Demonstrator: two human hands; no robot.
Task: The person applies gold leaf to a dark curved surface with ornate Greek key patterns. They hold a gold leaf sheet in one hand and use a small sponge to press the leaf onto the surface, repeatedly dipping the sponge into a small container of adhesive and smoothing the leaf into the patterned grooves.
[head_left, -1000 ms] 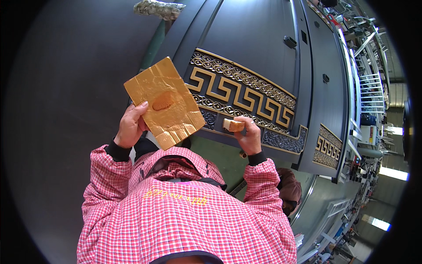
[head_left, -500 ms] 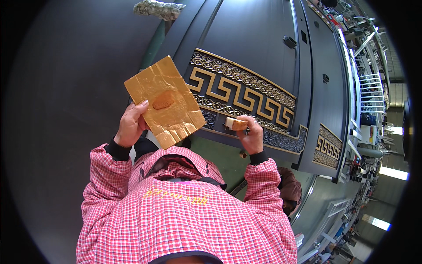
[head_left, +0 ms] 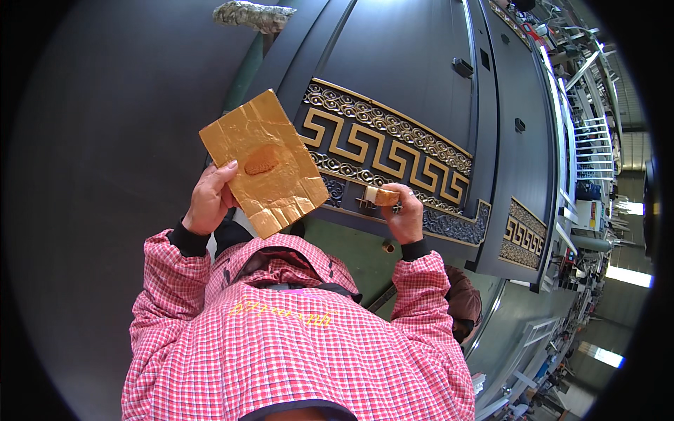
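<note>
My left hand [head_left: 213, 198] grips the lower left edge of a flat gold-coated board [head_left: 284, 186], its thumb on top. A darker wet-looking patch of gold marks the board's middle. Pinched in my right hand [head_left: 405, 216] is a small sponge block [head_left: 382, 196], white at one end and gold-stained at the other. The sponge is over the lower border of a dark grey panel, by its raised ornament; I cannot tell whether it touches. The panel's key-pattern relief [head_left: 386, 154] is gold, bordered by scroll strips with gold highlights. A lower scroll band [head_left: 449, 223] looks mostly dark.
A large dark panel [head_left: 105, 210] spans the left side. A wrapped bundle [head_left: 254, 16] lies at the far edge. Another ornamented panel [head_left: 524, 235] stands to the right. A person in brown [head_left: 463, 298] is partly visible beyond my right sleeve. White metal frames [head_left: 593, 147] stand farther right.
My right hand has shifted slightly to the right with the sponge, along the panel's lower border. The board in my left hand has stayed in place.
</note>
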